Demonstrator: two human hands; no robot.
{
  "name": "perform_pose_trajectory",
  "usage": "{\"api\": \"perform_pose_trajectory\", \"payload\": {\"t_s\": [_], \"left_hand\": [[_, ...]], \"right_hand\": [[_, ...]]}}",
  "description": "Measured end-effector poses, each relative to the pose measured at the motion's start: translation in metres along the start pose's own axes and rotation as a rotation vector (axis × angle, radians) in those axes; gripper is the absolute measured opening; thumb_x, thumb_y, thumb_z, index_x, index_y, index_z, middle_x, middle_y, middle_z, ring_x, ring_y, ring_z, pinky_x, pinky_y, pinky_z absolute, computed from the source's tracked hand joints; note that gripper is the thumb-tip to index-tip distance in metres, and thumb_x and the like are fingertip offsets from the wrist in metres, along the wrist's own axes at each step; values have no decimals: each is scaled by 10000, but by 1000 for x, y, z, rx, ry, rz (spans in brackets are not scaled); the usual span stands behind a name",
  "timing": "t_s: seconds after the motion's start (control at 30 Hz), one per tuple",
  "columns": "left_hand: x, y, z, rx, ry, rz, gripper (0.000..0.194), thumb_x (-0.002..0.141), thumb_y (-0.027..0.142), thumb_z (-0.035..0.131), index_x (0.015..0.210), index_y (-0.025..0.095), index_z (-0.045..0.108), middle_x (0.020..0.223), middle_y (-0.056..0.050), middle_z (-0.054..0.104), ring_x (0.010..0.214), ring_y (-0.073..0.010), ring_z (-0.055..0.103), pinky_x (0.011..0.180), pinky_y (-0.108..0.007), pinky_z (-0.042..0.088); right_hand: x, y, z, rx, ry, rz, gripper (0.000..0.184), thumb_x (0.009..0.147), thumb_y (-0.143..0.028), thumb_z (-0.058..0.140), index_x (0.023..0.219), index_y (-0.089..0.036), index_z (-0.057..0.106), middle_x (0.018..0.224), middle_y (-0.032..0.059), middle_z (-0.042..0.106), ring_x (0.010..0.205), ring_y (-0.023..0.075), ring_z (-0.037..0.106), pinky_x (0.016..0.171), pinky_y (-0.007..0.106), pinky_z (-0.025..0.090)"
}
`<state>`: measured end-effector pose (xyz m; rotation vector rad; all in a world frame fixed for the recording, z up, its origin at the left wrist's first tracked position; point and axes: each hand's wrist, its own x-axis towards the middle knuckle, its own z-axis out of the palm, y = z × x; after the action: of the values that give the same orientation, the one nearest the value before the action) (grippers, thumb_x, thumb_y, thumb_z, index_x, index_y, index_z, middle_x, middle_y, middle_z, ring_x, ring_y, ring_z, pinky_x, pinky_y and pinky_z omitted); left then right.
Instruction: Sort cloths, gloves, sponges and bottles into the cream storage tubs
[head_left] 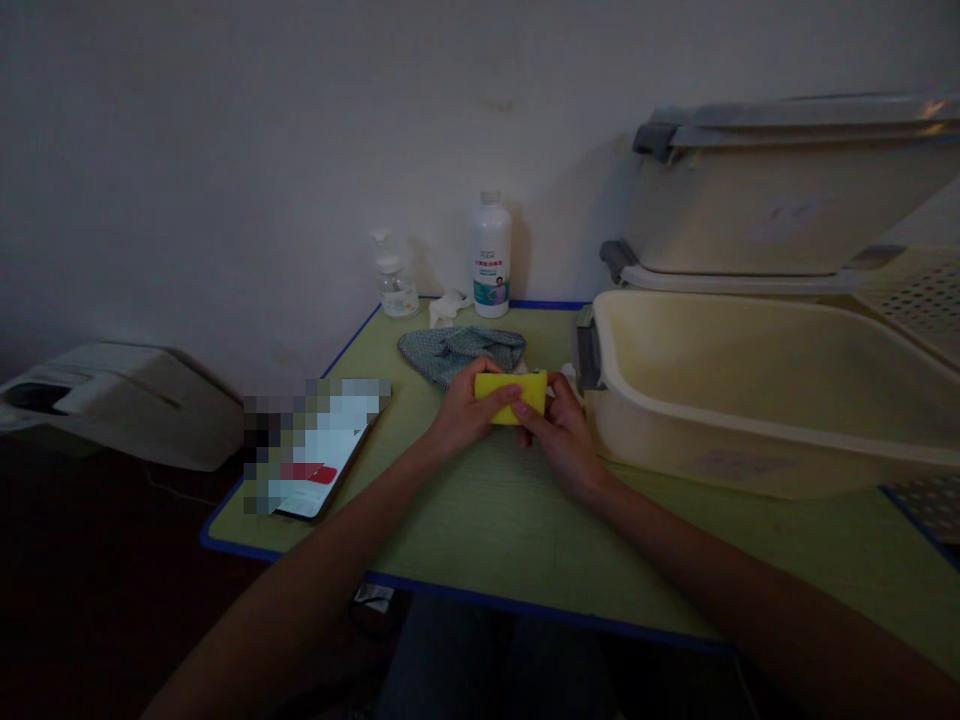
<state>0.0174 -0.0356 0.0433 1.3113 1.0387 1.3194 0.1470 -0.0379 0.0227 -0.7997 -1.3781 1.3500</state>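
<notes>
Between my two hands is a small yellow rectangular object (pixel 532 391), held up above the table; its exact kind I cannot make out. My left hand (pixel 466 405) grips its left end, thumb lying across the front. From the right, my right hand (pixel 564 430) closes on the other end, its thumb on the lower front face and fingers behind. Just beyond the hands a grey-blue checked cloth (pixel 465 345) lies crumpled. The fingers behind the yellow object are partly hidden.
The green table (pixel 480 540) has a blue edge. A phone (pixel 330 450) lies at left. A pump bottle (pixel 396 280), crumpled tissue (pixel 448 306) and white bottle (pixel 492 255) stand along the wall. An open cream bin (pixel 712 400) is close on the right, a lidded bin (pixel 780 200) behind it.
</notes>
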Motion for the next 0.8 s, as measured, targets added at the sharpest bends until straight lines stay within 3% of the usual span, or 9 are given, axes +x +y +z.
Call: {"api": "perform_pose_trajectory", "payload": {"t_s": [0.27,0.5,0.8], "left_hand": [[2,-7,2,-28,6,-37,453,608,558,676,678,201,406,441,99,432,283,-31,345,262,-150,236],[1,-2,6,-12,53,-71,526,586,674,625,665,195,423,450,86,461,302,-47,410,259,-152,269],[1,-4,6,65,123,-104,403,786,564,503,669,182,447,425,84,430,290,-48,380,267,-148,261]], "right_hand": [[-2,-4,1,9,1,29,361,731,-425,618,880,-231,353,658,-79,499,425,46,424,393,189,338],[-2,-4,3,8,6,39,348,755,-428,582,909,-233,339,614,-85,511,403,52,424,375,184,316],[-3,-4,2,5,-9,44,334,800,-493,498,936,-220,360,439,-109,478,332,71,371,338,182,259]]}}
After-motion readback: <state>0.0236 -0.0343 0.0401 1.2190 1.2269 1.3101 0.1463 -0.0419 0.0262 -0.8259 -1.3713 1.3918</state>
